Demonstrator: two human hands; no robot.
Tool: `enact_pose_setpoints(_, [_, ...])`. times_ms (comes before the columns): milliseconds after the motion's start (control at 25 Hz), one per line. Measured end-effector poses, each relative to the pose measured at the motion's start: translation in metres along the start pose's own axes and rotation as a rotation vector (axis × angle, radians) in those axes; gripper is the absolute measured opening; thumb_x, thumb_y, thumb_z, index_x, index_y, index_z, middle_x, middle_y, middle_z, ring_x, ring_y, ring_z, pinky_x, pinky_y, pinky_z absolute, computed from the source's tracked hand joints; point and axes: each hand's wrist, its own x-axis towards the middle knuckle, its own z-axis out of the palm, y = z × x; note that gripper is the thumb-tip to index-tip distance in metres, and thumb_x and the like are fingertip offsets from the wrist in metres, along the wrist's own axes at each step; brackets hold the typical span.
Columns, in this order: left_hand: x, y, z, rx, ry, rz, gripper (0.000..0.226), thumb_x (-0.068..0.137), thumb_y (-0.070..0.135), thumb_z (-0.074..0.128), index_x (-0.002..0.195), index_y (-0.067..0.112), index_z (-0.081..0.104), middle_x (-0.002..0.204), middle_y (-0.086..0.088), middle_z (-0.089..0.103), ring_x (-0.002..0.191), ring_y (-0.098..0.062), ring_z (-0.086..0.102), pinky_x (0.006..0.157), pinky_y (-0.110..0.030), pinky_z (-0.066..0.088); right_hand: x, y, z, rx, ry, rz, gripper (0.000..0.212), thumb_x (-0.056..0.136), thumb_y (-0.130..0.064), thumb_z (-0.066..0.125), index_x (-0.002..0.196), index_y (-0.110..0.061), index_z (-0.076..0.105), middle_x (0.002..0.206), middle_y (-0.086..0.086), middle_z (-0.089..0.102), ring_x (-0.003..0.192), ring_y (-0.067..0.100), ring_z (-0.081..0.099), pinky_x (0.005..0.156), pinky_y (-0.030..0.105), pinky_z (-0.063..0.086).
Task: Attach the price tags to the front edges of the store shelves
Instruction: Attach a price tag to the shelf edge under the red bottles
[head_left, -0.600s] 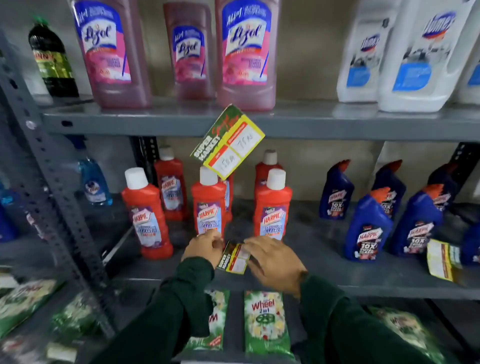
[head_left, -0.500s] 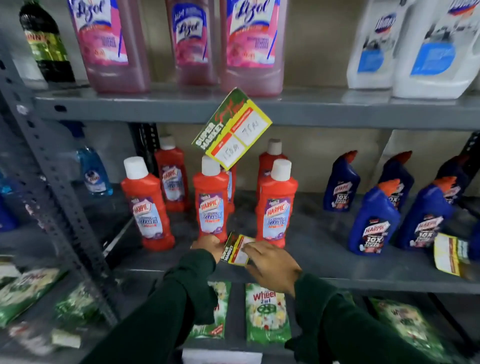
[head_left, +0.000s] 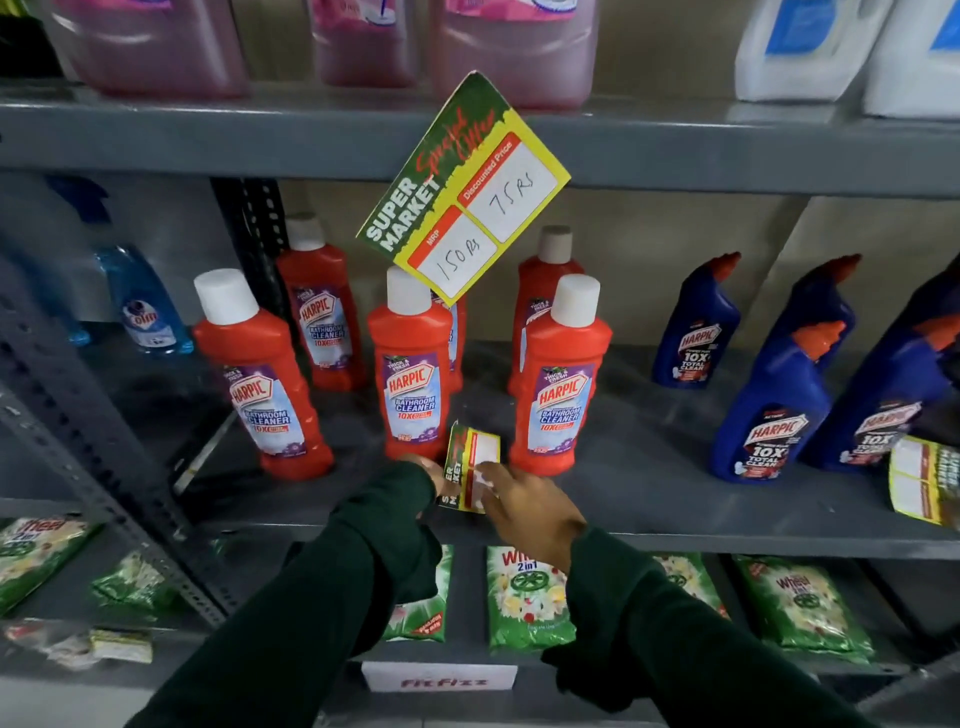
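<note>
A small yellow, green and red price tag (head_left: 471, 467) stands at the front of the middle grey shelf (head_left: 675, 535), between two red Harpic bottles. My left hand (head_left: 423, 470) holds its left side, mostly hidden by my dark green sleeve. My right hand (head_left: 524, 506) pinches its lower right part. A larger tag (head_left: 462, 189) reading 150 Rs and 75 Rs hangs tilted from the upper shelf edge (head_left: 727, 161). Another tag (head_left: 922, 486) hangs on the middle shelf edge at far right.
Red Harpic bottles (head_left: 415, 371) and blue Harpic bottles (head_left: 769, 410) stand on the middle shelf. Pink Lizol jugs (head_left: 514, 47) sit above. Green Wheel packets (head_left: 524, 597) lie below, with a white label (head_left: 439, 675) on that edge. A grey slotted upright (head_left: 88, 441) runs diagonally at left.
The view has moved closer to the shelves. Both hands have lifted the small tag from the shelf's front edge up onto the shelf surface between the red bottles.
</note>
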Motion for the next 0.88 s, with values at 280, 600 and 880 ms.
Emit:
enact_pose_setpoints(280, [-0.031,-0.021,-0.026,0.361,0.154,0.257,0.024,0.087,0.019,0.065,0.111,0.015,0.067,0.118,-0.007,0.07,0.112,-0.023,0.062,0.098,-0.026,0.046,0.002,-0.015,0.003,-0.057,0.199,-0.132,0.048,0.076,-0.005,0.064,0.122,-0.002,0.052,0.115,0.021,0.063,0.103,0.039,0.055,0.085,0.05,0.049])
enact_pose_setpoints(600, [-0.055,-0.063,-0.003,0.421,0.294,0.388,0.017,0.088,0.025,0.06,0.097,0.016,0.071,0.107,-0.01,0.073,0.103,-0.029,0.065,0.085,-0.034,0.051,-0.03,-0.023,0.037,-0.029,0.119,-0.063,0.017,0.073,-0.011,0.063,0.089,-0.008,0.068,0.072,0.016,0.072,0.062,0.036,0.066,0.042,0.041,0.055])
enact_pose_setpoints(880, [-0.05,-0.071,0.012,0.477,0.288,0.416,0.023,0.088,0.016,0.051,0.094,0.015,0.074,0.108,-0.012,0.066,0.103,-0.031,0.06,0.081,-0.032,0.051,-0.031,-0.032,0.046,-0.146,0.075,-0.039,0.021,0.046,0.008,0.079,0.055,-0.006,0.065,0.065,0.013,0.062,0.06,0.033,0.058,0.051,0.034,0.052])
